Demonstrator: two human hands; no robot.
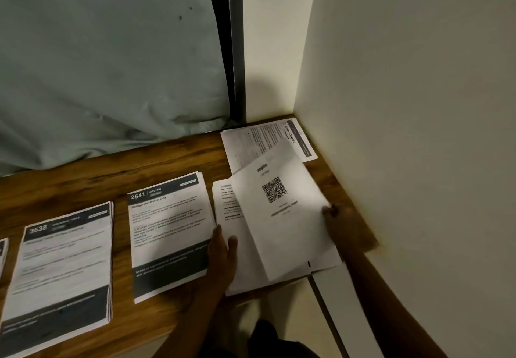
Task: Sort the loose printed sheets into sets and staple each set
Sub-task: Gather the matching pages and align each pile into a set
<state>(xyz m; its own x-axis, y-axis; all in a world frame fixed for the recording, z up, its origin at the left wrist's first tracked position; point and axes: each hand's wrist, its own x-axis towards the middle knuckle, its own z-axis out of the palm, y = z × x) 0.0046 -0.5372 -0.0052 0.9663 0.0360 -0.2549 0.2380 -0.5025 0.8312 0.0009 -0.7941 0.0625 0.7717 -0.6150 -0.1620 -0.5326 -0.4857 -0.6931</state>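
1. Head view: your right hand (pixel 343 223) is at the right edge of the QR-code sheet (pixel 282 212). Its fingers are curled there and seem to pinch the sheet, though blur hides the exact grip.
2. That sheet lies tilted on the loose pile (pixel 226 204) at the right end of the wooden table (pixel 139 167), its long axis running away from you with the far end leaning left.
3. Your left hand (pixel 223 251) holds nothing. Its straight fingers press the pile's left margin, just beside the 2641 stack (pixel 170 232).
4. The sorted sets lie left of the held sheet: the 2641 stack near, the 3638 stack (pixel 64 268) beyond it. The Mirror Cleaning sheets (pixel 268 139) sit behind, in the corner.
5. A leftward placement would probably cross your left hand.
6. No stapler shows, so I judge you are at the sorting step.
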